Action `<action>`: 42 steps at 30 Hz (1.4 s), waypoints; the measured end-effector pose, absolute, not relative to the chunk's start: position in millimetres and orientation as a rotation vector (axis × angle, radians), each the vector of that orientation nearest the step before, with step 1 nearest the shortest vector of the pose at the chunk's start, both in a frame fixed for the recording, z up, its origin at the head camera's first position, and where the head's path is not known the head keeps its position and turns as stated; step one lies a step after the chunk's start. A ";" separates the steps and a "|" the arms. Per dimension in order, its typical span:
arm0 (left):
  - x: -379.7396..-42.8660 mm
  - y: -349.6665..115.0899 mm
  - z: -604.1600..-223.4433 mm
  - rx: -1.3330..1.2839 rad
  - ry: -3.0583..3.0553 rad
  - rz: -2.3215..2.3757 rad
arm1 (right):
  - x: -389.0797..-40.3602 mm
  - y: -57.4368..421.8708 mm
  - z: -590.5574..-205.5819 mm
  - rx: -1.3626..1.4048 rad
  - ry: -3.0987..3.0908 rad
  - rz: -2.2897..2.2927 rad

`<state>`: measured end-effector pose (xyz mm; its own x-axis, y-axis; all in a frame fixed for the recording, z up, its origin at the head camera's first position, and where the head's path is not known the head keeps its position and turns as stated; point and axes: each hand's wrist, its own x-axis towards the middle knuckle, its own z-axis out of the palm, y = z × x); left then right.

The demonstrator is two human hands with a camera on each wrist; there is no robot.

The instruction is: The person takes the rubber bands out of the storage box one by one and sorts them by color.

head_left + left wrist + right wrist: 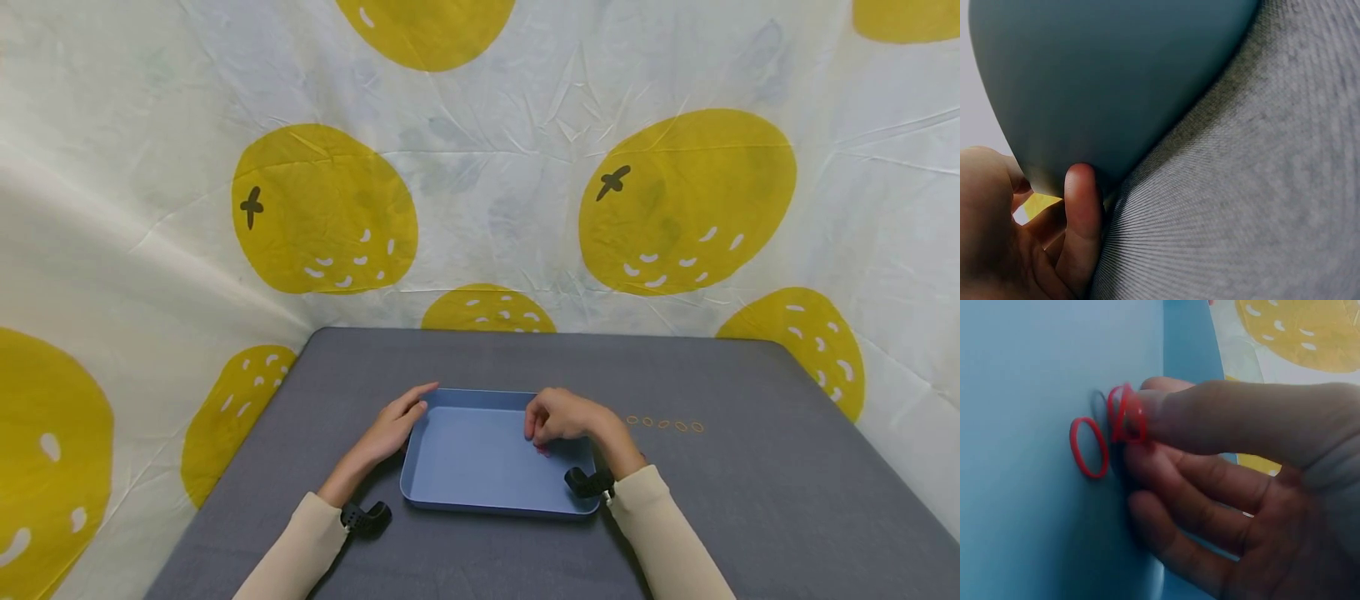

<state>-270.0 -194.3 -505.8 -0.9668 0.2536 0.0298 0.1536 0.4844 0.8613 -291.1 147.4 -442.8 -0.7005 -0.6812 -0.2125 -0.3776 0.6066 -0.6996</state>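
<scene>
**R hand's (562, 417) fingers pinched red band (1122, 413) over blue tray (480, 475)**

Tray sat on near part of tabletop (450, 554). Loose red band (1073, 439), thin oval loop, lay on its R part, just beside pinched one (blurred, maybe >1). Bands prob. v. light, soft, springy, not fragile; best nipped at edge w/ thumb + index. L hand's (392, 429) fingers rested fairly straight along L rim. Off R: orange rings (662, 428); far: fruit-print cloth (495, 208).
</scene>
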 end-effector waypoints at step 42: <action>-270.8 -196.3 -508.5 0.393 2.620 1.508 | -295.4 148.8 -445.3 -0.884 2.372 -0.920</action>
